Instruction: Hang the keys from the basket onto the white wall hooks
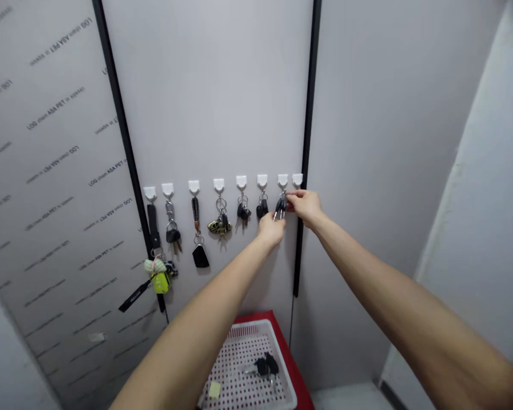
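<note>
A row of several white wall hooks [219, 184] runs across the grey panel, most of them carrying key sets. My right hand [306, 206] pinches the ring of a black key bunch [280, 206] that hangs at the second hook from the right [283, 180]. Just below and left of that bunch, my left hand [271, 229] is closed, with its fingertips at the hanging keys. The last hook on the right [297, 180] is bare. Further left hang other sets, among them a black fob [200, 255] and a yellow-green fob [161, 281] on a black strap.
A white perforated basket [289, 382] sits below on a red surface [298, 373]. It holds a black key set [265, 365] and a small yellow note [214, 389]. Black vertical strips [304, 154] divide the wall panels. A pale wall closes in on the right.
</note>
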